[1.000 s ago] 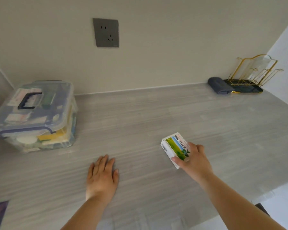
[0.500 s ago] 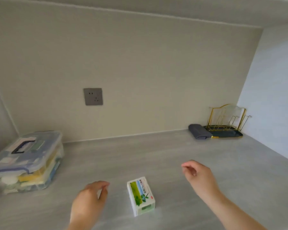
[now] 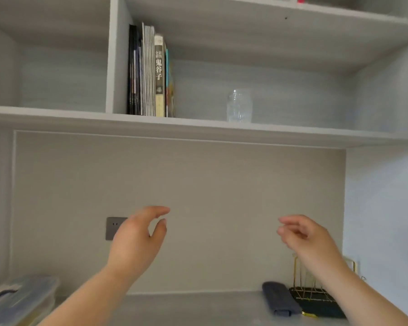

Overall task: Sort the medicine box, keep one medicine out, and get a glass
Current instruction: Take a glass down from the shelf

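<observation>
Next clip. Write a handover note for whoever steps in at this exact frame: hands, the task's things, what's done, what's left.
Left hand: raised, fingers loosely curled, holding nothing. Right hand: the same.
Medicine box: on the counter, far left, lid on. Glass: upright on the shelf above, right of the books, untouched. The kept-out medicine is outside this view.
Done: box looks closed.
Remaining: take the glass down to the counter.
</observation>
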The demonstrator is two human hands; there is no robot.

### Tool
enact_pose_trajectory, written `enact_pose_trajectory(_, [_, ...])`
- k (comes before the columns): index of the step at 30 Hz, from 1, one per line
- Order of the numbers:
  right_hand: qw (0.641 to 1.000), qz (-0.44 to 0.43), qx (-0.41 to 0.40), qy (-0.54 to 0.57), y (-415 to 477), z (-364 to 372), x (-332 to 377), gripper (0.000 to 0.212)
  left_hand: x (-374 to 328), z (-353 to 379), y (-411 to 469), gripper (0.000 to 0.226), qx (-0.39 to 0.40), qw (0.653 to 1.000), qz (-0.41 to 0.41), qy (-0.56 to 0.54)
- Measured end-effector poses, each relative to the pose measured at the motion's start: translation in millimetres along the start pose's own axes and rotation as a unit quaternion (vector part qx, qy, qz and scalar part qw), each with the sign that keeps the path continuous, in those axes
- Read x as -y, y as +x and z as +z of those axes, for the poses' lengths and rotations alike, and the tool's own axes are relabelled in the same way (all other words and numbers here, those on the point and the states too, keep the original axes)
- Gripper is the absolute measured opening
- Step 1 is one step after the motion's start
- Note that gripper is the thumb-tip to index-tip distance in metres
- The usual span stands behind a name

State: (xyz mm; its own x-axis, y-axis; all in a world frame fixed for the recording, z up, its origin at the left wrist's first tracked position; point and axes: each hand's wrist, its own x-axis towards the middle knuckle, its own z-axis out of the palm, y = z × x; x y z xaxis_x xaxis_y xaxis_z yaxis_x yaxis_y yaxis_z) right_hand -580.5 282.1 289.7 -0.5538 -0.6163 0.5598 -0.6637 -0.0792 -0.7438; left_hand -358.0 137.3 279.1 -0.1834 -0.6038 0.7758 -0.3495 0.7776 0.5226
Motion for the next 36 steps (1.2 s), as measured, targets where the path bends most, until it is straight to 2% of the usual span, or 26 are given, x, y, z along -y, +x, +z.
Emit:
enact_pose_trajectory(3, [0.997,-0.051,0.037,-0.054,35,-5,15,0.035,-8,-7,44,0.035,-0.009,0.992,0.079,0.098])
enact_pose_trajectory(5, [0.99,-0.095,0.033,-0.101,63,-7,25,0.044,-14,-9,71,0.043,-0.023,0.981,0.124,0.145])
enact_pose_trajectory(10, [0.974,-0.183,-0.083,-0.105,132,-11,63,0.049,-29,6,135,0.056,-0.054,0.961,0.17,0.212])
enact_pose_trajectory(13, [0.937,-0.232,-0.116,-0.235,172,-4,80,0.061,-36,22,174,0.059,-0.044,0.942,0.216,0.251])
enact_pose_trajectory(15, [0.928,-0.242,-0.13,-0.253,195,3,91,0.067,-38,30,195,0.06,-0.044,0.937,0.227,0.262])
enact_pose_trajectory(19, [0.964,-0.161,-0.132,-0.167,237,15,113,0.083,-24,42,216,0.062,-0.025,0.942,0.199,0.269])
enact_pose_trajectory(25, [0.99,-0.037,-0.084,-0.109,281,24,122,0.096,-12,62,219,0.068,-0.1,0.942,0.235,0.22])
enact_pose_trajectory(36, [0.993,-0.001,-0.096,-0.065,302,39,129,0.093,-6,66,221,0.069,-0.116,0.936,0.247,0.22])
